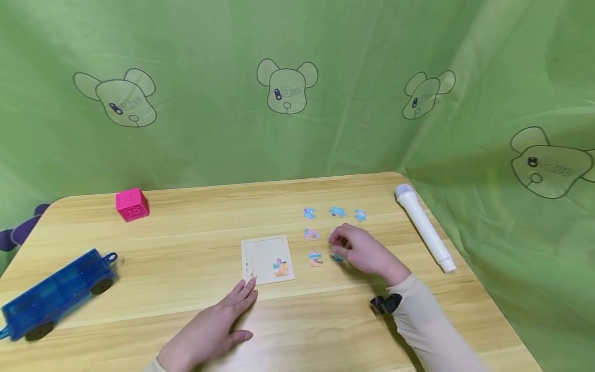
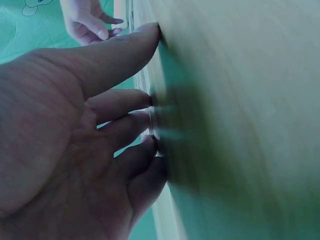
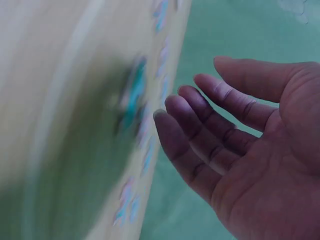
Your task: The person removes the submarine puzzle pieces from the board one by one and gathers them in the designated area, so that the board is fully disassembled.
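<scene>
My left hand (image 1: 214, 323) rests on the table, its fingertips touching the lower edge of a pale square puzzle board (image 1: 262, 253). One jigsaw piece (image 1: 281, 268) lies in the board's lower right corner. My right hand (image 1: 367, 251) is over the loose pieces with fingers loosely bent. In the right wrist view its fingertips are apart from the table and hold nothing; a teal piece (image 3: 134, 92) lies below them. An orange and teal piece (image 1: 315, 258) is left of this hand. Several more pieces, among them a blue one (image 1: 338, 212), lie behind; some are partly hidden by the hand.
A white microphone-shaped stick (image 1: 425, 227) lies along the table's right edge. At the back left is a pink cube (image 1: 132, 204), and a blue toy wagon (image 1: 58, 294) stands at the left. Green cloth (image 1: 209, 144) hangs behind the wooden table (image 1: 186, 248).
</scene>
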Demonstrator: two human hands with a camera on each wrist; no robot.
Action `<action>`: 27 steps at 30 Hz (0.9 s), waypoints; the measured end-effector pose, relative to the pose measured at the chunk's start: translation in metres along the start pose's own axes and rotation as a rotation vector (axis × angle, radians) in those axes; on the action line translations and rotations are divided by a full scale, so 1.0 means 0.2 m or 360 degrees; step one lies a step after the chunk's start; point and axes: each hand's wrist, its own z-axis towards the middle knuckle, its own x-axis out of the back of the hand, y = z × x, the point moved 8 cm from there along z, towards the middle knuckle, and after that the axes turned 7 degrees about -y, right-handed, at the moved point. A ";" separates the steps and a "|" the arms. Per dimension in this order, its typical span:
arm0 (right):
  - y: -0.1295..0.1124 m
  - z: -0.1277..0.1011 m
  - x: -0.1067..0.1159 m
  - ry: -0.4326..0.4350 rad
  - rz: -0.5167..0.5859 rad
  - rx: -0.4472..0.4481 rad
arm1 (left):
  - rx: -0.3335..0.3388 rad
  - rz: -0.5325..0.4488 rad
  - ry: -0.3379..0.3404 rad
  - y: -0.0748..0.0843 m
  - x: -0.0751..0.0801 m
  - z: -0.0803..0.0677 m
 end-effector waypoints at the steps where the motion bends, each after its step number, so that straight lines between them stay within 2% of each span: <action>1: -0.03 0.01 -0.01 -0.0002 -0.0015 0.0029 | -0.0001 0.0002 0.0002 0.00 0.00 0.00; 6: -0.17 0.04 -0.08 -0.0068 -0.0036 0.0123 | 0.0000 0.0000 0.0007 0.00 0.01 0.00; 14: -0.36 0.12 -0.25 -0.0262 -0.0210 0.0260 | -0.0007 0.0002 0.0018 0.00 0.00 -0.01; 18: -0.41 0.16 -0.30 -0.0306 -0.0288 0.0257 | -0.0012 0.0003 0.0020 0.00 0.00 -0.01; 27: -0.44 0.19 -0.38 -0.0355 -0.0393 0.0238 | -0.0010 0.0004 0.0011 0.00 0.00 0.00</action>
